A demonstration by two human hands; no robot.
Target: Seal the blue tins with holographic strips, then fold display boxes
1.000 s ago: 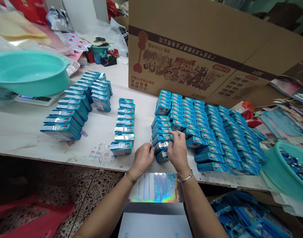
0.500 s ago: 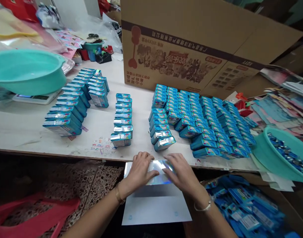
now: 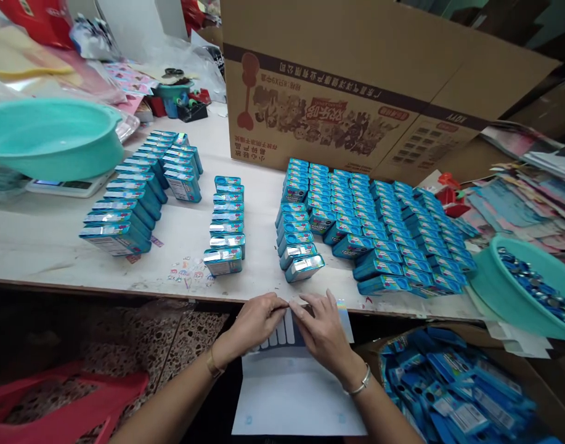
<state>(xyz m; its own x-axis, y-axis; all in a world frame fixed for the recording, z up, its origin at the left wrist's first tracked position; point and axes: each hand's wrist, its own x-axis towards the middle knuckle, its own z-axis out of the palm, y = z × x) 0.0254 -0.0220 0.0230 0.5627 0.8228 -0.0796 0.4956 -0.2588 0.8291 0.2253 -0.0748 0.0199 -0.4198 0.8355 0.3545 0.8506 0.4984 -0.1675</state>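
Both of my hands are over a sheet (image 3: 284,330) with pale rounded strips, close to the table's front edge. My left hand (image 3: 259,319) pinches at the sheet's upper edge, thumb and forefinger together. Beside it, my right hand (image 3: 320,330) has its forefinger reaching to that same spot, with the other fingers spread on the sheet. A larger white sheet (image 3: 296,394) lies below. Nearest on the table are a row of small blue boxes (image 3: 304,268) with shiny tops and another row (image 3: 223,262) to its left.
More blue boxes (image 3: 386,285) stand in rows at right and left. A large carton (image 3: 310,74) is behind. Teal basins (image 3: 55,139) flank the table (image 3: 28,246); a carton of blue packs (image 3: 453,376) sits lower right, a red chair (image 3: 69,394) lower left.
The shiny sheet between my hands now shows pale strips on a dark area. My left hand has closed to a pinch, and my right hand has moved slightly left and inward.
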